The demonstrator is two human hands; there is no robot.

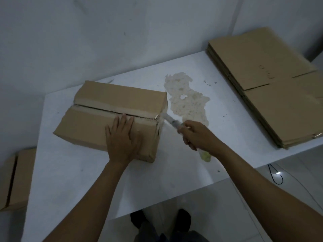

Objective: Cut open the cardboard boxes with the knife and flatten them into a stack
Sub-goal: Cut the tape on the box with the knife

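Between box [122, 95] and flattened stack [262, 84] lies a rough stain [187, 98].

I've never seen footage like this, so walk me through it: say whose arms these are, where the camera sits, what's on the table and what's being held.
There is no machine here: these are a person's two bare arms. The single picture comes from a wide-angle camera worn on the person's head, looking forward and down. On the white table lies a cardboard box with a dark gap along its top seam. The left hand rests flat on the box top, fingers straight. The right hand grips a knife, its tip at the right end of that seam. At the table's far right lies a stack of flattened boxes. A rough pale patch marks the tabletop between them, and another box sits lower at the left, off the table.
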